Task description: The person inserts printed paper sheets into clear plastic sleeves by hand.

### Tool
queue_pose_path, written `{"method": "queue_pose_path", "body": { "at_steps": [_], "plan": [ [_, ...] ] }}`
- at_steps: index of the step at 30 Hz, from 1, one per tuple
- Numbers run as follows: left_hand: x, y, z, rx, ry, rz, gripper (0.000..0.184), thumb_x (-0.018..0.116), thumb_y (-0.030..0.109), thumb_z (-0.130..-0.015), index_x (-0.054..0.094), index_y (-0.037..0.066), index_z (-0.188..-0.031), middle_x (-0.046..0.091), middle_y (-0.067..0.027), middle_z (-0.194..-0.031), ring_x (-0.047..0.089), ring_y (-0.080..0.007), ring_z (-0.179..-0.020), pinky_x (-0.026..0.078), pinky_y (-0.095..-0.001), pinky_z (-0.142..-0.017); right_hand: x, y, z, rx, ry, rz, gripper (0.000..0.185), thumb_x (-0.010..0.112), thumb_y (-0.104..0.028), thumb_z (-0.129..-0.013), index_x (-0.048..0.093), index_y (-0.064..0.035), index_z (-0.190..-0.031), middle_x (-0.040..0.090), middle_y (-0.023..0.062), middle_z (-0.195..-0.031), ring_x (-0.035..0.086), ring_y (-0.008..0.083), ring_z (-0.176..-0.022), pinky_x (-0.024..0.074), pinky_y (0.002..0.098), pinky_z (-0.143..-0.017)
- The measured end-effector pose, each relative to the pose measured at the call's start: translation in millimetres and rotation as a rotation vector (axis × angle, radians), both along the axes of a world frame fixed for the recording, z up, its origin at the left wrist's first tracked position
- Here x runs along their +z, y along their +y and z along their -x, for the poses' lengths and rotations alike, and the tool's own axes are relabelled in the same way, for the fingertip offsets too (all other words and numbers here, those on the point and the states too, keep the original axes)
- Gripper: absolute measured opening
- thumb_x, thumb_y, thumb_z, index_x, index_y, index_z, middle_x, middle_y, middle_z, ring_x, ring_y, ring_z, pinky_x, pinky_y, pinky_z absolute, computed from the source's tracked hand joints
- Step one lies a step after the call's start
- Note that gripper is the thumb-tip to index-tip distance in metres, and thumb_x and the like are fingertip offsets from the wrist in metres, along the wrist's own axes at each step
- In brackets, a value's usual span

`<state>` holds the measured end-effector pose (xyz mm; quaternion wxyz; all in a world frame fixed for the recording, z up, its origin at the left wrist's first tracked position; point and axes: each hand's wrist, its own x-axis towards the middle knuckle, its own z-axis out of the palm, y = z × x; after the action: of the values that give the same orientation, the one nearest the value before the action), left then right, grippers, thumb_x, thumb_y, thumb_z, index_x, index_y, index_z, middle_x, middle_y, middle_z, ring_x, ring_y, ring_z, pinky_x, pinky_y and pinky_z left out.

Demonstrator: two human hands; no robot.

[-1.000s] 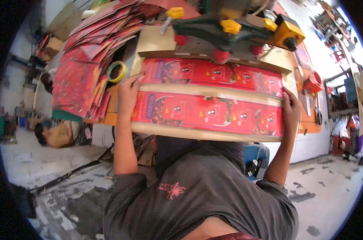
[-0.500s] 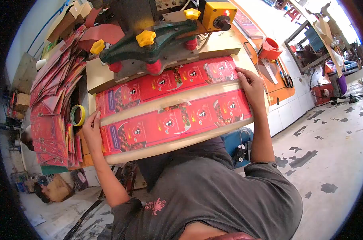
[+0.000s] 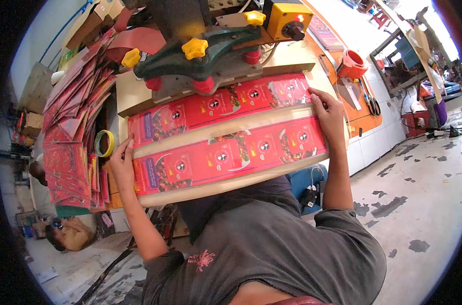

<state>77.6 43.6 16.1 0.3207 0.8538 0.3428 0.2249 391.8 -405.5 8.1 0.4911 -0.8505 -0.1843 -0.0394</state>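
Two long red printed packaging strips lie side by side on a pale board in front of me. My left hand pinches the left end of the far strip, which runs partly under a press head. At that strip's right end, my right hand has its thumb and fingers closed on the edge. The near strip lies flat between my forearms, closer to my body. Over the far strip stands the press, dark green with yellow star knobs and red feet.
A leaning pile of red printed pouches is at the left, beside a yellow tape roll. On the right are a red tape dispenser and scissors. A yellow control box sits by the press. Another person is at lower left.
The whole view has shifted slightly to the right. Both hands keep their places at the ends of the far strip, and the strips look unmoved on the board.
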Motion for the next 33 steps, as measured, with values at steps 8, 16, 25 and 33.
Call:
{"method": "queue_pose_path", "body": {
  "at_steps": [8, 16, 25, 33],
  "plan": [
    [12.1, -8.4, -2.6, 0.036, 0.035, 0.041, 0.032, 0.062, 0.02, -0.102, 0.07, -0.002, -0.124, 0.073, -0.0131, -0.112, 0.064, -0.016, -0.099, 0.048, -0.0286, -0.09, 7.4, 2.3, 3.8, -0.002, -0.008, 0.014, 0.029, 0.061, -0.017, -0.1, 0.072, 0.0014, -0.12, 0.076, 0.0126, -0.107, 0.068, 0.0143, -0.096, 0.0512, 0.029, -0.087],
    [5.9, -4.3, -1.3, 0.004, -0.014, 0.015, 0.032, 0.063, 0.02, -0.101, 0.07, -0.001, -0.123, 0.072, -0.0168, -0.11, 0.067, -0.0215, -0.101, 0.049, -0.0327, -0.092, 6.5, 1.0, 2.3, -0.003, -0.013, 0.041, 0.029, 0.062, -0.017, -0.099, 0.072, 0.0017, -0.12, 0.076, 0.0128, -0.109, 0.068, 0.0142, -0.097, 0.0514, 0.029, -0.087],
    [3.6, -3.6, -0.9, 0.018, -0.014, 0.031, 0.03, 0.063, 0.018, -0.101, 0.071, 0.001, -0.124, 0.071, -0.0167, -0.114, 0.066, -0.0224, -0.105, 0.048, -0.033, -0.094, 2.8, -1.4, 1.7, -0.003, 0.019, -0.006, 0.027, 0.063, -0.017, -0.099, 0.073, -0.0015, -0.119, 0.076, 0.0135, -0.107, 0.07, 0.0164, -0.094, 0.0533, 0.03, -0.085],
    [2.2, -1.3, 2.2, 0.012, 0.004, 0.032, 0.029, 0.061, 0.015, -0.101, 0.07, 0.004, -0.126, 0.072, -0.0165, -0.11, 0.066, -0.0216, -0.1, 0.049, -0.0333, -0.091, 5.2, -1.1, 2.9, -0.003, 0.01, 0.03, 0.027, 0.063, -0.017, -0.099, 0.073, -0.0018, -0.12, 0.076, 0.0134, -0.107, 0.07, 0.0174, -0.093, 0.0533, 0.0306, -0.085]
  ]
}}
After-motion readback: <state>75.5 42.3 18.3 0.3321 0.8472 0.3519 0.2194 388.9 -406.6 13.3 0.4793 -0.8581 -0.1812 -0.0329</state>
